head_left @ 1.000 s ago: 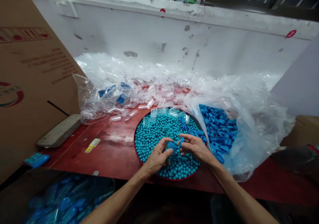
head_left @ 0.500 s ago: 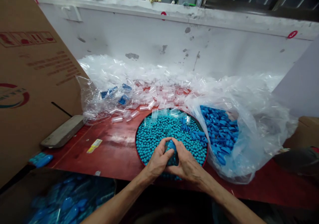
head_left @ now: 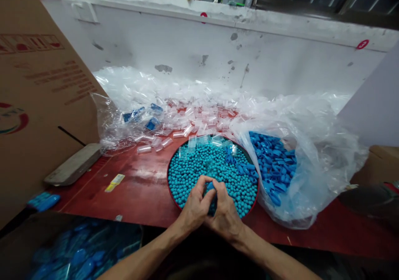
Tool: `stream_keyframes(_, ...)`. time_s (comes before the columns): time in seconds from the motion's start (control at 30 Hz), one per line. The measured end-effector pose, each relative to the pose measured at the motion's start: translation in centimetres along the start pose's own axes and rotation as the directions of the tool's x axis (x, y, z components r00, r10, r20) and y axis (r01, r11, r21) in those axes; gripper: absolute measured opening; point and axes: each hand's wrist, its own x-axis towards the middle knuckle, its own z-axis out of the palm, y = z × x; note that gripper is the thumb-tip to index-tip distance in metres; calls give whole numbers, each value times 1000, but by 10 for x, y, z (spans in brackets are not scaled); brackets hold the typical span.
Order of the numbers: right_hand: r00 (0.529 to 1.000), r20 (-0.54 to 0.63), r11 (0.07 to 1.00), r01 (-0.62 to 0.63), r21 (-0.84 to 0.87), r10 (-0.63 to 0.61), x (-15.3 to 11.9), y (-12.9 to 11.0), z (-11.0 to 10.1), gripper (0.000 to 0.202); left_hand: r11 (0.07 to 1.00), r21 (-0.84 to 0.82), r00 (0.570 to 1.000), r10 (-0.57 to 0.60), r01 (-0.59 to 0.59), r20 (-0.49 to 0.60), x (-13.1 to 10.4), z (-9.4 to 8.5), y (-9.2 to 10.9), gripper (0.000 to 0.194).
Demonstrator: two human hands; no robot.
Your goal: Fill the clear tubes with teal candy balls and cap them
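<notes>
Both hands meet above the near side of a round red-rimmed tray [head_left: 168,182] full of small turquoise beads [head_left: 193,165]. My left hand [head_left: 197,203] and my right hand [head_left: 227,211] are closed around a small blue plastic piece [head_left: 210,186]. Only its top shows between the fingertips; the fingers hide the rest. Some clear plastic sleeves [head_left: 192,142] lie on the beads at the tray's far edge. Several blue plastic caps [head_left: 246,168] rest on its right side.
Right of the tray, an open clear bag [head_left: 307,188] holds many blue caps [head_left: 274,159]. Loose clear sleeves [head_left: 187,130] cover the table behind. A cardboard box [head_left: 40,76] and grey block [head_left: 75,165] stand left. Below left, a box contains blue pieces [head_left: 84,259].
Both hands have drawn slightly down and closer together, and the blue piece is now more covered by the fingers. The whole view has shifted slightly.
</notes>
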Motion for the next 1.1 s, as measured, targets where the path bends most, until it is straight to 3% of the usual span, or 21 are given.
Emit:
stream_keyframes(0.13,959,282,998,12,-68,7,9,-8,-8,75,995,104,999,-4,7,-34,-1,-26,-6,17)
stream_keyframes(0.2,942,336,999,13,-52,5,17,1,-18,65,987,148,994,-46,60,-101,-2,-51,-12,23)
stream_keyframes(0.33,966,218,990,-129,-50,137,33,52,-36,28,895,400,933,-48,198,-356,-9,-108,-22,33)
stream_keyframes(0.43,967,136,971,-199,-131,216,48,92,-46,24,651,702,841,178,289,-511,-12,-125,-27,35)
stream_keyframes(0.5,963,95,952,-231,-200,254,64,108,-50,25,556,794,836,292,246,-464,-9,-116,-28,31)
stream_keyframes(0.57,941,52,910,-308,-278,335,85,114,-50,27,584,807,898,302,91,-320,-2,-91,-29,26)
stream_keyframes(0.63,895,15,839,-413,-353,447,106,113,-45,32,629,777,951,252,-21,-178,9,-62,-29,22)
stream_keyframes(0.7,853,4,788,-480,-385,521,122,109,-36,40,623,781,983,164,-34,-88,22,-35,-29,20)
stream_keyframes(0.77,843,24,790,-494,-364,538,130,106,-27,43,596,802,996,88,-30,-28,33,-18,-28,23)
stream_keyframes(0.97,839,143,846,-497,-193,525,108,115,-24,22,508,859,998,29,-61,53,42,-8,-27,21)
stream_keyframes(1.1,798,254,834,-545,-81,546,81,120,-33,24,568,821,998,40,-55,39,42,-10,-25,17)
